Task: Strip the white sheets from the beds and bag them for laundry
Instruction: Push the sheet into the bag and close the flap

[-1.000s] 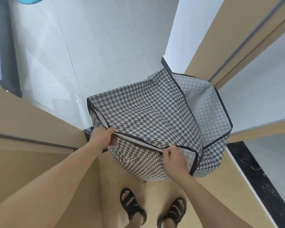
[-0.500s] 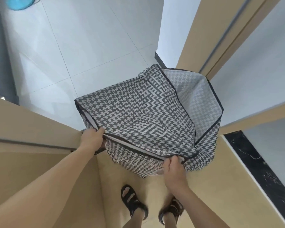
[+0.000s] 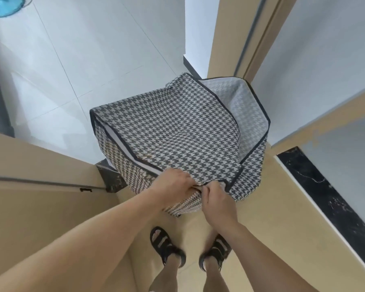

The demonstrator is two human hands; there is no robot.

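As L hand (image 3: 174, 185), R hand (image 3: 217, 204) pinch flap (image 3: 177, 133), bag (image 3: 122, 167) (contents hidden) half-open.

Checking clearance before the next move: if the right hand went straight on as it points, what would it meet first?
Probably the houndstooth bag: the right hand pinches its front edge, pointing forward-left at the top flap. The left hand grips beside it and might be brushed; depth is unclear.
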